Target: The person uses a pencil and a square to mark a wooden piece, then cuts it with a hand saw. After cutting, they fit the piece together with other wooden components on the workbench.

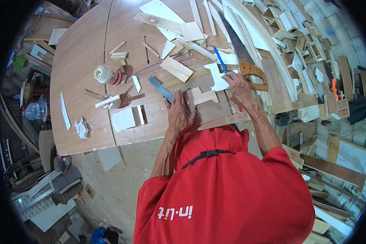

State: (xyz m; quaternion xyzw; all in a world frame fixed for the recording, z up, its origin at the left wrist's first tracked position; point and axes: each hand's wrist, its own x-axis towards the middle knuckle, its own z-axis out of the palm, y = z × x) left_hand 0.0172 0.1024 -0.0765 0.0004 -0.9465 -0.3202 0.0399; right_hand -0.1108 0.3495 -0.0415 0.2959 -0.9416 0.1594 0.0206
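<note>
My left hand is closed at the left end of a pale wooden piece with a stepped outline, close to the table's front edge. A grey metal straightedge slants away from its fingertips; whether they touch it is hard to see. My right hand is further right, its fingers curled over a white notched piece. At those fingertips ends a slim blue pen-like tool, which the hand appears to grip. A handsaw with a wooden handle lies just beyond my right hand.
The brown table bears a glue jar, a cup with a stick across it, a crumpled white cloth and a wood block. Long strips lie at right. Offcuts are piled beyond.
</note>
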